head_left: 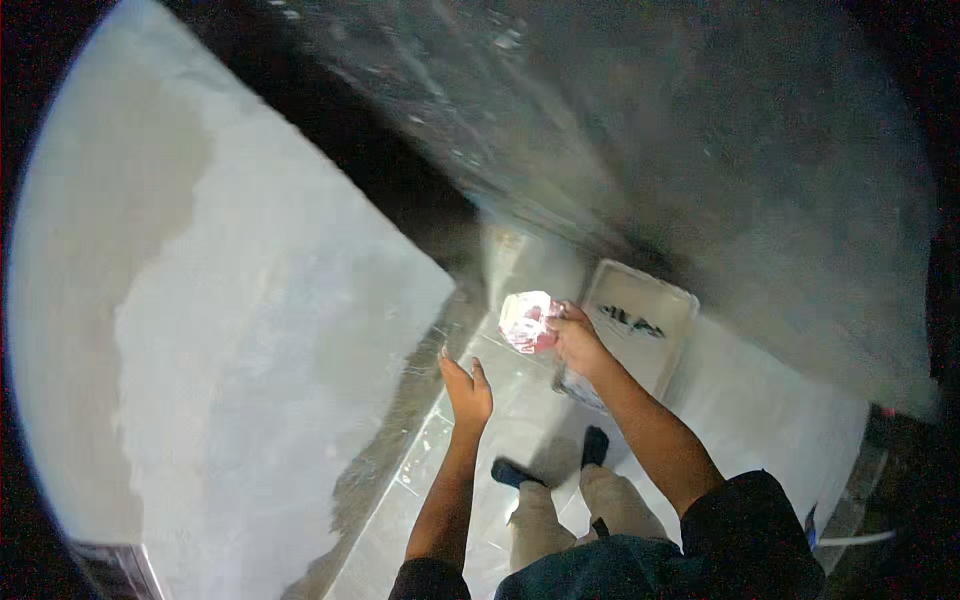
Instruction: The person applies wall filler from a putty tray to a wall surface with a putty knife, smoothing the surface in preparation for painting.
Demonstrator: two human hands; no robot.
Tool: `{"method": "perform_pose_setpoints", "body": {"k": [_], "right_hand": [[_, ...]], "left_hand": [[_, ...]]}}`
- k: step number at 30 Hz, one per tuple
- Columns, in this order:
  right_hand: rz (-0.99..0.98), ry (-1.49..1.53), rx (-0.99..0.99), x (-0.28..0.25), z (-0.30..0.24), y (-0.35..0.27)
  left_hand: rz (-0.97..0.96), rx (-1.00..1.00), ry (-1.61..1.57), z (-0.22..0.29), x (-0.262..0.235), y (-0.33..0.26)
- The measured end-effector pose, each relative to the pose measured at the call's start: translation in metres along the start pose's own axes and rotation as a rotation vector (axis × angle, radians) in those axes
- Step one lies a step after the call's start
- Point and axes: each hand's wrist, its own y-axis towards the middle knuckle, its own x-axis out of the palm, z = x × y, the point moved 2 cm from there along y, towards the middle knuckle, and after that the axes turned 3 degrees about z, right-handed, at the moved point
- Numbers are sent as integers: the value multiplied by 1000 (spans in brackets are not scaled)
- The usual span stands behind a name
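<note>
My right hand (580,342) is closed on the right edge of a small flat piece, white and reddish-pink (527,322), its surface glaring in the light. Its kind is not clear from here. Held out in front of me, it is partly covered by my fingers. Lower and to the left, my left hand (468,392) holds nothing, with its thumb and fingers apart. A pale wall (270,340) with patchy white and beige coating rises on the left, close to that hand.
A pale rectangular tub (650,281) with dark marks stands beyond my right forearm. My feet in dark socks (594,447) are on the light tiled floor (440,470). A grey wall surface (760,180) fills the upper right. A white pipe-like piece (855,539) shows at lower right.
</note>
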Motion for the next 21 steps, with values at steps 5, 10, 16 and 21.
{"method": "perform_pose_setpoints", "body": {"k": [5,10,16,21], "right_hand": [[-130,164,65,46,-22,-12],[-174,309,130,27,-36,-16],[-146,251,128,34,-52,-27],[-256,322,15,43,-48,-41]], "left_hand": [[160,264,201,58,-59,13],[135,368,418,106,-58,-2],[131,447,614,137,-67,-7],[222,600,782,147,-79,-35]]}}
